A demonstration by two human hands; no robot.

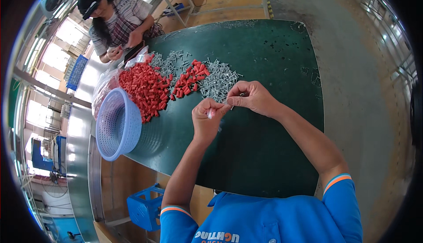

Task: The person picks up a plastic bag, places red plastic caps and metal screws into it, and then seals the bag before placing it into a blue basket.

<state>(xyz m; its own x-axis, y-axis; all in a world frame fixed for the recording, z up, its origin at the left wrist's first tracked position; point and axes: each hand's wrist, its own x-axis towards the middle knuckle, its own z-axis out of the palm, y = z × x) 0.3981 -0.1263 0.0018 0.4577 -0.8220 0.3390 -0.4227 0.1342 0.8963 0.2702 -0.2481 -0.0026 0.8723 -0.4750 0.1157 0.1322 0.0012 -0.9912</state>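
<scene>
Green tabletop [282, 67] here, left hand [203, 122] curled round some reddish bit [211, 113], right hand [256, 99] pinched beside it near the grey screw pile [219, 79], can't tell on what, looks like mid-fitting so next probably wants steady fingers

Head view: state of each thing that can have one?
Red tubular plastic pieces, loose and heaped
Silver metal fasteners, loose and piled
Blue perforated plastic basket, uncovered
Clear plastic bag, crumpled
Green tabletop, scuffed near its edges
Left hand, curled around a small pinkish piece
Right hand, pinched; anything gripped is unclear
</scene>
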